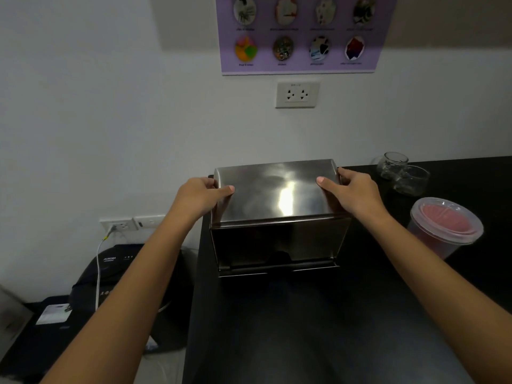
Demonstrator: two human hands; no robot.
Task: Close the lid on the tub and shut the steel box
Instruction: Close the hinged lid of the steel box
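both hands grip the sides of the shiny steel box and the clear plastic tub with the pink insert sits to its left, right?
Not quite: the head view shows the clear plastic tub with the pink insert to the right of the shiny steel box. The left hand and right hand do grip its sides.

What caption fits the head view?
Both hands, left hand and right hand, grip steel box; lidded tub stands beside.

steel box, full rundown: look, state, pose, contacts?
The steel box is brushed, shiny metal, with a glare streak on its flat top lid and rounded lid edges. The lid looks down over a darker front panel; a narrow flap or tray juts out along the bottom front. It stands upright on the black counter, near the wall. The left hand and right hand hold the lid's two sides, thumbs resting on top.
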